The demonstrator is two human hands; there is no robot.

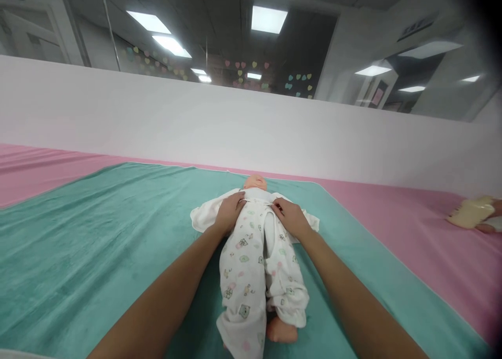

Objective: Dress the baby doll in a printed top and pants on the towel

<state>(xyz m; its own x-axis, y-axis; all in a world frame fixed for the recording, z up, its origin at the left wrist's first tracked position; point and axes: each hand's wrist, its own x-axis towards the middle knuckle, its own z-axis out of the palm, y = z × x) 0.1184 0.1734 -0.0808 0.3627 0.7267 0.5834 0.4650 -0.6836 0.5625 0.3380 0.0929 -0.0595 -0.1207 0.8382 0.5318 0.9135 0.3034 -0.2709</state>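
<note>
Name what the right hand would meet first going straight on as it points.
Most likely the printed trousers, at the waist, where the right hand seems to touch them; depth is unclear. Just beyond lies the white top.

White, pastel-printed baby trousers made of soft, matt cloth; white, wide-sleeved top likewise cut from matt cloth. Peach, rounded doll foot moulded in smooth plastic or rubber. Broad teal sheet faced with velvety, creased fabric. Long pink cloth lightly wrinkled. Wide glass pane covered by glossy reflections.
</note>
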